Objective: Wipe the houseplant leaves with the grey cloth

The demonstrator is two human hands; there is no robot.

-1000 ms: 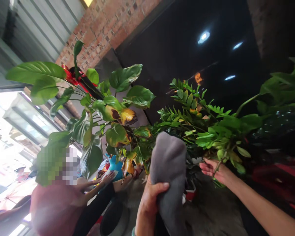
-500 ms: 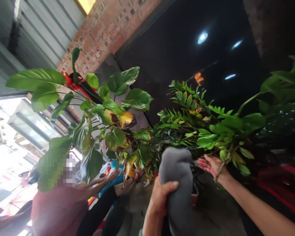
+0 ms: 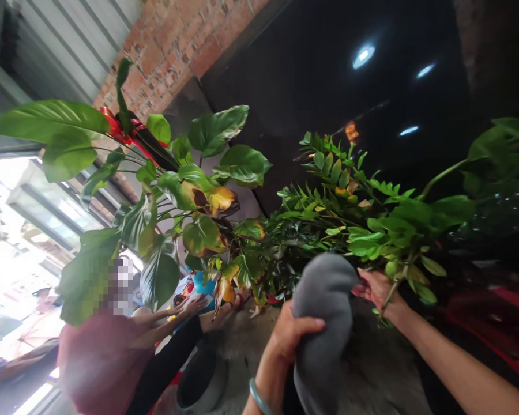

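Observation:
My left hand point(image 3: 292, 340) is closed round a grey cloth point(image 3: 326, 305), raised against the foliage of a bushy plant with small glossy leaves point(image 3: 354, 225). My right hand point(image 3: 378, 290) lies palm up under a leafy stem of that plant point(image 3: 398, 276), fingers loosely curled about it, right beside the cloth. A bracelet point(image 3: 258, 397) sits on my left wrist.
A large-leaved plant point(image 3: 185, 202) with yellow-brown patches and a red ribbon point(image 3: 121, 129) stands to the left. Another person in a pink top point(image 3: 99, 363) reaches into it with both hands. Behind are a brick wall point(image 3: 177, 46) and a dark glossy panel point(image 3: 350, 86). A round dark pot point(image 3: 201, 380) sits below.
The cloth in my left hand has shifted right and lower, closing up to my right hand on the stem. The view has tilted slightly.

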